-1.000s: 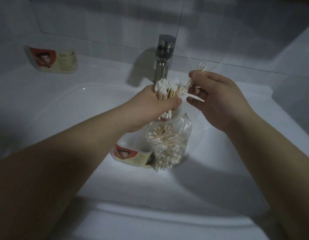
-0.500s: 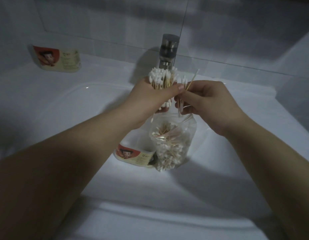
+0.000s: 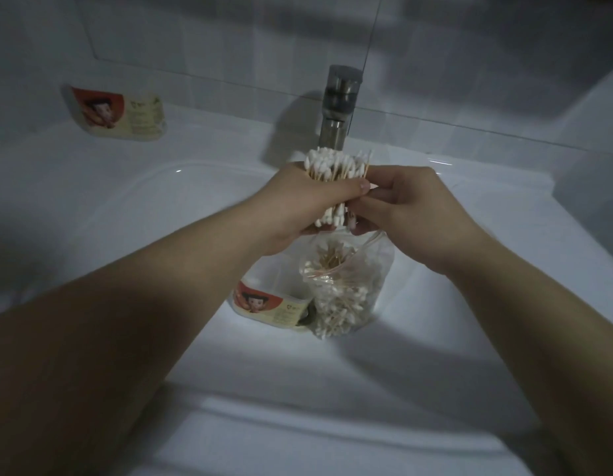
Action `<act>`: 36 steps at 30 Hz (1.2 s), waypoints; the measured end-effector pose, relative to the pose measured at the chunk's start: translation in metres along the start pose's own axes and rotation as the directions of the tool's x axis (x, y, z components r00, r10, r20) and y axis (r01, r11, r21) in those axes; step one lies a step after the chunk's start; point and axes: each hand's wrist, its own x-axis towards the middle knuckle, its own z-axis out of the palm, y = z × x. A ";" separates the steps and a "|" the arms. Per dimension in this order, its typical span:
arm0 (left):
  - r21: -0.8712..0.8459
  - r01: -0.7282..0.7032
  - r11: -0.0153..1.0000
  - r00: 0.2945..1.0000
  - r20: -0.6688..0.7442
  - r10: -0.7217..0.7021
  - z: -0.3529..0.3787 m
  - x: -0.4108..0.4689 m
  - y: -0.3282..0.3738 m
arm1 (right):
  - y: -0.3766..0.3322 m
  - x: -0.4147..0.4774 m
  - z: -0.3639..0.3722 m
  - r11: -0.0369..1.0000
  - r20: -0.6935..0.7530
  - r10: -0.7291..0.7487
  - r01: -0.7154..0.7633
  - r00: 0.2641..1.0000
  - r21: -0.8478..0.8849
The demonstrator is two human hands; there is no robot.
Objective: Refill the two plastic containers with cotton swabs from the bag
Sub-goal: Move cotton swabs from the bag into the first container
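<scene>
White sink point(image 3: 126, 218), left hand point(image 3: 308, 201) grip clamped round swab bundle point(image 3: 336, 164), right hand point(image 3: 415, 207) grip pinching its side.

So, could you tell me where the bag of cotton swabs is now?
In the head view, the bag sits in the sink basin at centre, just under the left hand and right hand, with a labelled container on its left.

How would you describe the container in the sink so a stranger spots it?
Find the white sink under the steel faucet. In its basin, beside the clear bag of cotton swabs, lies a container with a red cartoon label. Its twin sits outside the basin, on the ledge.
</scene>
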 end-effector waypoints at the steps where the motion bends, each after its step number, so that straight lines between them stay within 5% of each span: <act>1: -0.001 -0.005 1.000 1.000 0.007 0.005 0.000 0.000 0.000 | 0.000 0.000 0.000 1.000 -0.001 0.009 -0.009 1.000 0.003; 9: -0.072 -0.062 0.996 0.992 -0.114 0.053 0.001 0.000 0.001 | 0.000 0.003 -0.001 0.979 -0.118 0.125 -0.103 0.985 0.175; 13: -0.116 -0.071 0.991 0.980 -0.192 0.048 0.001 0.001 0.004 | -0.004 0.001 -0.007 0.994 -0.185 0.105 -0.095 0.977 0.059; 16: -0.082 -0.096 0.992 0.983 -0.165 0.081 0.002 0.000 0.002 | -0.006 -0.002 -0.006 0.996 -0.182 0.075 -0.083 0.980 -0.037; 22: -0.034 -0.141 0.989 0.988 -0.064 0.138 0.003 -0.002 -0.002 | -0.012 -0.006 -0.004 0.996 -0.081 0.082 -0.080 0.993 0.038; 31: -0.065 -0.037 0.997 0.999 -0.037 0.035 0.003 -0.002 0.002 | -0.008 -0.007 -0.008 0.921 -0.015 -0.112 0.098 0.994 -0.376; 36: -0.178 0.034 0.983 0.992 0.127 -0.012 0.002 -0.003 0.004 | -0.002 -0.003 -0.008 0.837 0.113 -0.219 0.246 0.969 -0.489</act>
